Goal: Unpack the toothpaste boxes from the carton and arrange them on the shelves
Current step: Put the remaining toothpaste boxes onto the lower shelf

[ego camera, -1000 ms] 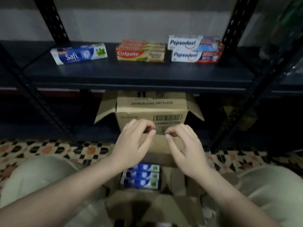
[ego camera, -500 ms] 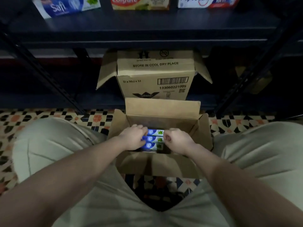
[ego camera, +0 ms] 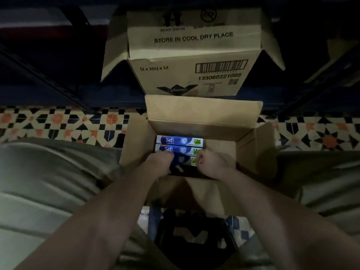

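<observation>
Hands lower now — nearest Safi box between

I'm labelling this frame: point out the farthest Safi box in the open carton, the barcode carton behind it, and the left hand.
Farthest Safi box point(ego camera: 179, 140), head view, printed top face.
Barcode carton point(ego camera: 175, 73), head view, front wall.
Left hand point(ego camera: 158, 164), head view, back of hand.

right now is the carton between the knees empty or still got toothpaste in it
Not empty. The open carton holds a row of Safi toothpaste boxes; left hand and right hand reach onto the nearest one.
</observation>
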